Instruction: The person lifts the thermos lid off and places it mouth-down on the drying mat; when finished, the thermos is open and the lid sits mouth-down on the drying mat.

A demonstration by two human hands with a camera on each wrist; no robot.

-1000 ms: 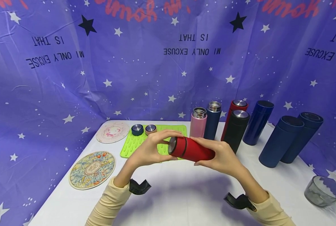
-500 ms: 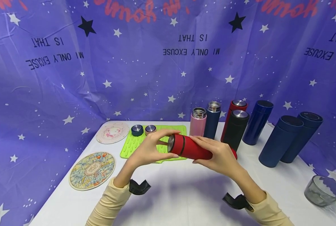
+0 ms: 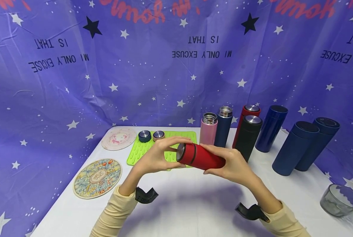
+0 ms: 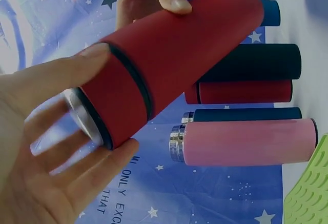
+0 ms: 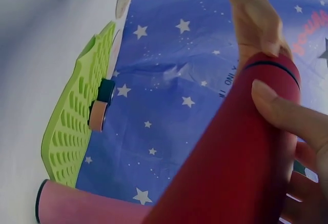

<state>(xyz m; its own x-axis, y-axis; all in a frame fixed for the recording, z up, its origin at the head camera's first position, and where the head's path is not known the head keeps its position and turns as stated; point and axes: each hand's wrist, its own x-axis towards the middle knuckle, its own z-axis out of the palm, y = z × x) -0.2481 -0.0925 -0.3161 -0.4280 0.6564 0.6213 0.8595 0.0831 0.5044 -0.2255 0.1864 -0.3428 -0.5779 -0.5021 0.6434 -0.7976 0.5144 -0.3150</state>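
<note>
Here, left hand (image 3: 155, 158): grip holds red bottle (image 3: 207, 158) by its lid (image 4: 117, 101) | right hand (image 3: 235, 163): grip holds its body | tilted above desk (image 3: 191, 210)

A white-topped counter (image 3: 191, 210) carries a floral round mat (image 3: 97, 179) at nine o'clock, a pink-and-white round mat (image 3: 118, 139) at ten and a green ridged mat (image 3: 138, 154) at eleven. Toward one o'clock stand lidless pink (image 3: 208, 133) and navy (image 3: 223, 131) bottles; round to two, red (image 3: 247, 112), black (image 3: 247, 140) and glossy blue (image 3: 270, 130) flasks; then two matte blue flasks (image 3: 293, 149). A glass bowl (image 3: 336, 205) sits at three.
</note>
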